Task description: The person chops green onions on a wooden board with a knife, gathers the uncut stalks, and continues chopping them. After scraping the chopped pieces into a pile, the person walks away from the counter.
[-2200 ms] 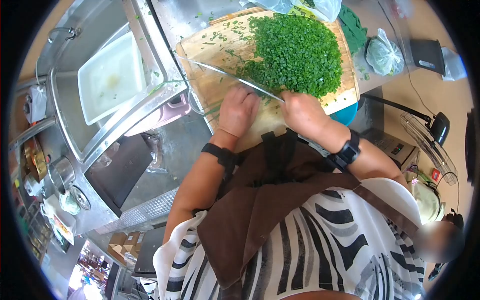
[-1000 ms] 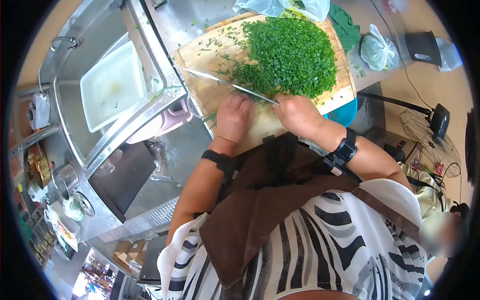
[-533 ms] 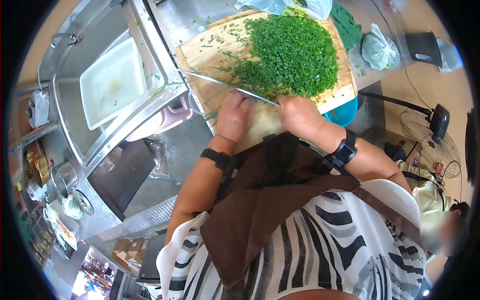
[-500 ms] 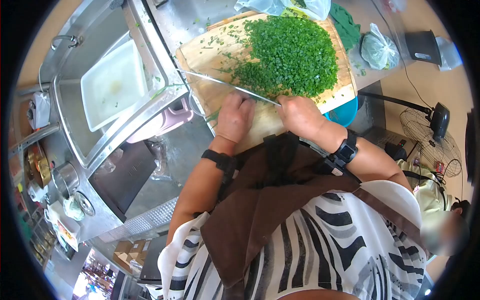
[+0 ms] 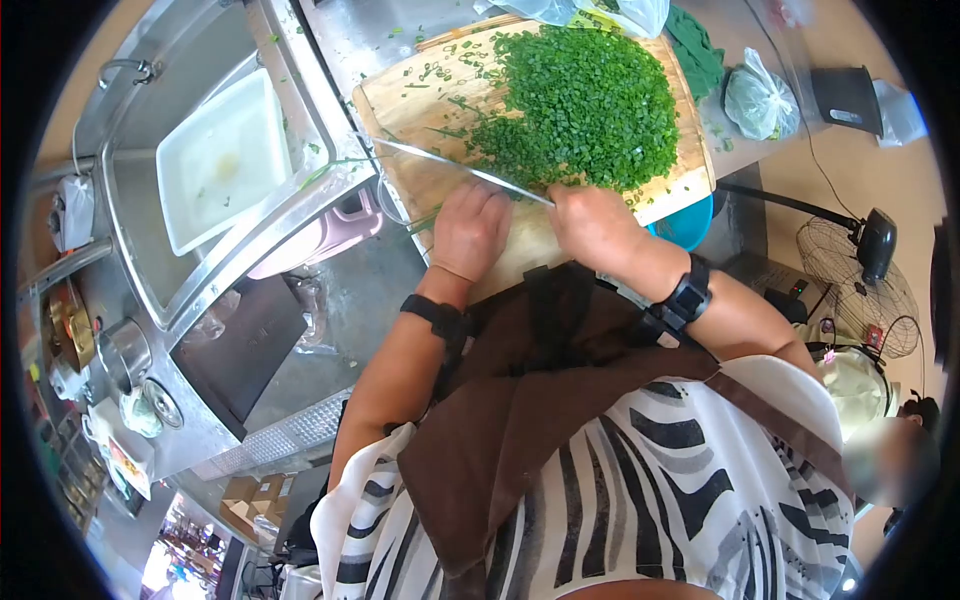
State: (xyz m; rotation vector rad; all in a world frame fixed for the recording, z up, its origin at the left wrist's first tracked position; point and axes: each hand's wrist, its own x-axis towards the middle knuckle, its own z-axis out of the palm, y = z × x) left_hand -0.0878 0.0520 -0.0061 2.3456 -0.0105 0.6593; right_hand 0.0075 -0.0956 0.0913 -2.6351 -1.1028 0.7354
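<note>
My right hand (image 5: 592,228) is closed around the handle of a long kitchen knife (image 5: 455,166), whose blade points left across the wooden cutting board (image 5: 530,245). Close below the blade, my left hand (image 5: 468,232) presses on the board with curled fingers. A few green onion stalks (image 5: 424,224) stick out on its left side; the part under the fingers is hidden. A large heap of chopped green onions (image 5: 590,105) covers the board's upper right, beyond the knife. Loose rings and thin strands lie scattered on the left part of the board.
Left of the board is a metal sink (image 5: 135,215) holding a white tub (image 5: 172,190). A pink container (image 5: 350,225) sits below the counter edge, and a blue bowl (image 5: 688,222) under the board's right corner. Plastic bags (image 5: 762,98), a green cloth (image 5: 693,50) and a fan (image 5: 865,270) stand around.
The knife and my right hand have shifted slightly left and up. My left hand stays almost in place, and the heap looks the same.
</note>
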